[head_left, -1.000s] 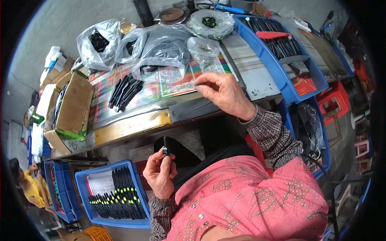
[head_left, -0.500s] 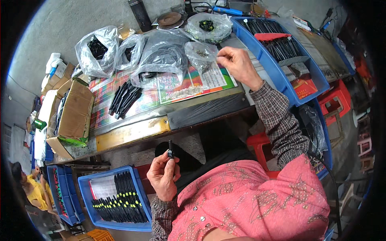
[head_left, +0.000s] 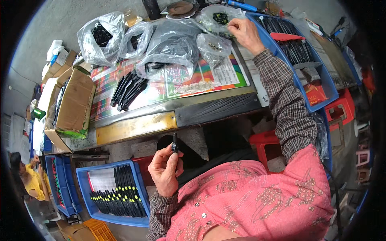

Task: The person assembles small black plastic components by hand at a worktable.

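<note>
My left hand (head_left: 165, 169) is in front of the bench edge, with thumb and fingers pinched on a small black part (head_left: 174, 147) whose thin rod points upward. Farther out to the right, my right hand (head_left: 246, 36) is over the back of the bench with its fingers drawn together; I cannot make out anything in them. Nearest to it is an open clear bag (head_left: 206, 18) of black and yellow-green pieces. A smaller bag of tiny metal pieces (head_left: 214, 47) stands just nearer. Several flat black pieces (head_left: 128, 90) lie piled on the bench.
More clear bags (head_left: 100, 38) line the bench. A cardboard box (head_left: 74, 104) stands at its left end. Blue trays (head_left: 321, 105) of black pieces flank me at right and lower left (head_left: 113, 220). A red stool (head_left: 263, 146) is below the bench. Another person (head_left: 34, 180) sits far left.
My right hand has moved farther away, from beside the bag of metal pieces to the bag of black and yellow-green ones. My left hand still pinches the black part. The view has shifted slightly.
</note>
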Demonstrator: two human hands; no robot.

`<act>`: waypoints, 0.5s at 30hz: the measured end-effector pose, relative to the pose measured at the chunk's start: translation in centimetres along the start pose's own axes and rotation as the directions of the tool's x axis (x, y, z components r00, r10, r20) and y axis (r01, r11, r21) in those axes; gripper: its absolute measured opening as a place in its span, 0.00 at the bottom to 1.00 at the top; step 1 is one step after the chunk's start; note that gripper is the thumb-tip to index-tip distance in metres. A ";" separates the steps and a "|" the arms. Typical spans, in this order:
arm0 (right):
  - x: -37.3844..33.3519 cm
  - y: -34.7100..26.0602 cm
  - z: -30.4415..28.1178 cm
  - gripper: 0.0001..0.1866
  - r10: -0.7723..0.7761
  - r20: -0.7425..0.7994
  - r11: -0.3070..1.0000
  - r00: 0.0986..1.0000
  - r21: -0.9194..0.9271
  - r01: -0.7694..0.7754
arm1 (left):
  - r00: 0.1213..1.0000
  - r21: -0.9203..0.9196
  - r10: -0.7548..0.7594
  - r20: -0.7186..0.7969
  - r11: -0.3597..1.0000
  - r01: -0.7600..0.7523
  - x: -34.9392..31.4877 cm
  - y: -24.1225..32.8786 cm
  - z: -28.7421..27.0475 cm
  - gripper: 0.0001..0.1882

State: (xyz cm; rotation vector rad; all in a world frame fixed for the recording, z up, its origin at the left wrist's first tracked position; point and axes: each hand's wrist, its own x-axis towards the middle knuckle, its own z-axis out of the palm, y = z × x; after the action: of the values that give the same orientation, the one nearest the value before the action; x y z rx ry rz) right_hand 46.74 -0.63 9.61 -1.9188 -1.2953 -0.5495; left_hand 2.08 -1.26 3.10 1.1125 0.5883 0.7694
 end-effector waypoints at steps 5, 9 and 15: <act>2.5 2.5 1.2 0.09 -0.059 -0.023 0.969 0.998 -0.242 0.051 | 1.000 -0.006 -0.012 0.005 1.000 0.012 0.6 0.2 0.2 0.10; 4.5 4.8 2.3 0.08 -0.066 -0.017 0.904 0.998 -0.425 0.052 | 1.000 -0.009 -0.026 0.011 1.000 0.026 1.2 -0.1 0.1 0.10; 5.6 4.3 5.9 0.06 -0.122 0.112 0.862 0.986 -0.480 0.162 | 0.996 0.000 -0.070 -0.064 0.998 0.070 0.7 0.3 -0.4 0.10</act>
State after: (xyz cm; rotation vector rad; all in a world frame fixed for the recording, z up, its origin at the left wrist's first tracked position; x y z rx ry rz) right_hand 52.62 6.37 8.30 -2.2794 -1.4572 -0.9629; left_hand 2.10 -0.42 3.17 1.0666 0.6786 0.7461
